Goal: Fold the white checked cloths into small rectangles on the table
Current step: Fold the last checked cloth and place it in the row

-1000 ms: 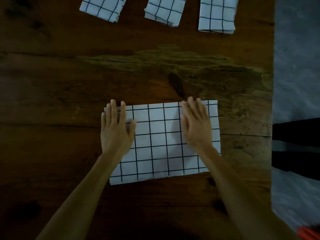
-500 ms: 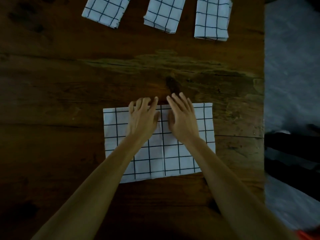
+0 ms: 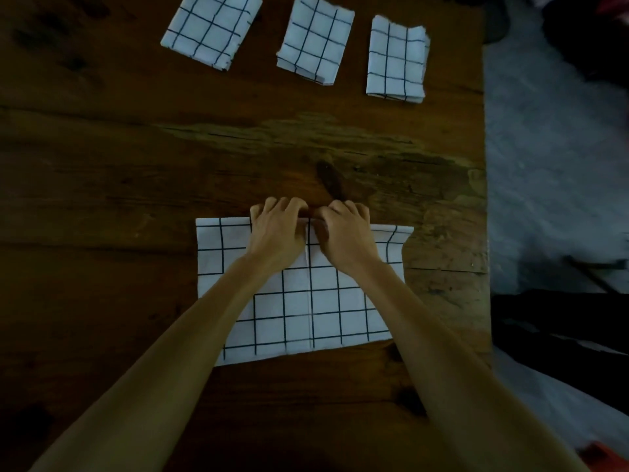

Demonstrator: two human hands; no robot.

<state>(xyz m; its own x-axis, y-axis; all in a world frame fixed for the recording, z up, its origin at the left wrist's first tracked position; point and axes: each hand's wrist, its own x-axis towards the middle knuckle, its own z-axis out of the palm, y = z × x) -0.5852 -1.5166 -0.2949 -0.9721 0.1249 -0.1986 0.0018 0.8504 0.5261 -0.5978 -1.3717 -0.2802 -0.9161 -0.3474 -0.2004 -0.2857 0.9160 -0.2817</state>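
The white checked cloth (image 3: 299, 301) lies flat on the dark wooden tabletop (image 3: 102, 185), near its right edge, spread as a wide rectangle with a faint crease running down its middle. Both hands sit side by side at the middle of its far edge. The left hand (image 3: 277, 233) has its fingers curled over that edge, and the right hand (image 3: 347, 233) does the same just beside it — each grip is narrow and closed on the cloth's far hem, though the fingertips themselves are tucked out of sight beneath the knuckles. The thumbs nearly meet over the crease line. The cloth's far right corner is slightly rumpled.

Along the far side of the tabletop, well apart from the hands, three folded cloths rest in a row — a left one (image 3: 211, 28) lying tilted, a middle one (image 3: 315, 40) also tilted, and a right one (image 3: 396, 61) sitting nearly square to the table edge. Each is a small rectangle, and none touches another. Beyond the right edge is a pale grey floor (image 3: 551, 165).
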